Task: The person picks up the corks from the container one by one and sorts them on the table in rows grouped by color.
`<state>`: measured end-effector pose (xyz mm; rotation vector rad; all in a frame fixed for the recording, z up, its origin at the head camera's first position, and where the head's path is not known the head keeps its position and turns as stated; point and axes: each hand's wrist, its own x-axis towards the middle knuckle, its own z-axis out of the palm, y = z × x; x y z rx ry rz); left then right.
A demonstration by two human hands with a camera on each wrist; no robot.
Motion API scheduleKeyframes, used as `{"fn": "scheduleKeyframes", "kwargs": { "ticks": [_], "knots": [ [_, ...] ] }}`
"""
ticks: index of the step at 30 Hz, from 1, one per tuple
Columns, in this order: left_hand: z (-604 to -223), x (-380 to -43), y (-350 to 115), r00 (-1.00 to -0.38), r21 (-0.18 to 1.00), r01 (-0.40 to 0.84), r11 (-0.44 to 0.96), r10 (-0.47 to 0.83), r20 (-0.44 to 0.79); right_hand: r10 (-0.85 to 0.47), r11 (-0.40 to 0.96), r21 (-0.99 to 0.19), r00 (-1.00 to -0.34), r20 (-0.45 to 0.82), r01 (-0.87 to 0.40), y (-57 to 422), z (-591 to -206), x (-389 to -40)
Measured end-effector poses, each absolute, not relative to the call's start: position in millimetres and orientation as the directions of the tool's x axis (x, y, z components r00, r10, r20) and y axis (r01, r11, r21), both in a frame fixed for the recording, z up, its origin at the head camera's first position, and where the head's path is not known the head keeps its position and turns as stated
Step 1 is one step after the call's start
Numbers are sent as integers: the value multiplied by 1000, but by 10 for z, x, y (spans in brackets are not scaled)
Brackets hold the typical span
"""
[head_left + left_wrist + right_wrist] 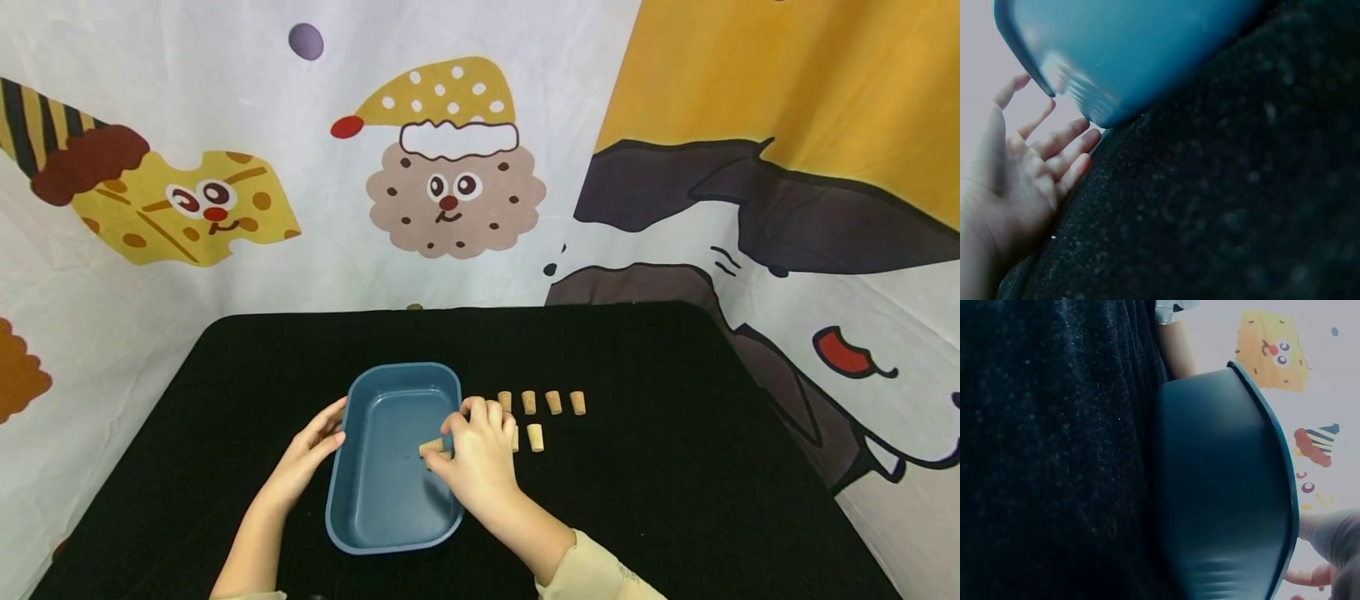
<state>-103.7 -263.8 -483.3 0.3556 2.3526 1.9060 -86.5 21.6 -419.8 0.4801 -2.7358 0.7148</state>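
Note:
A blue rectangular box (397, 542) stands on the black table. My left hand (306, 454) is at its left side, with the fingers along the outer wall and the thumb tip by the rim. In the left wrist view, fingertips of that hand (1035, 169) meet the box's wall. Over the right rim reaches my right hand (482, 454), thumb and index finger spread apart inside the box. Two cork stoppers, one of them this cork (431, 447), show at the thumb; the thumb partly covers the other. In the right wrist view, the box wall hides most of this hand (1319, 575).
Right of the box, several cork stoppers (553, 402) stand in a back row. A shorter front row holds another cork (535, 437) and one partly hidden behind my right hand. A printed cloth (450, 283) hangs behind the black table (637, 500).

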Motion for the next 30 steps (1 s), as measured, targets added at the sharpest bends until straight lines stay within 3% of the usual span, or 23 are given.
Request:
{"fn": "scheduleKeyframes", "kwargs": {
  "ticks": [17, 30],
  "knots": [
    [-4855, -1051, -2654, -968, 972, 125, 199, 240, 76, -278, 877, -322, -923, 267, -357, -3, -4289, -940],
    [-4854, -1058, -2653, -972, 971, 103, 214, 230, 52, -251, 962, -77, -959, 131, -262, -161, -4318, -1084]
  ]
}}
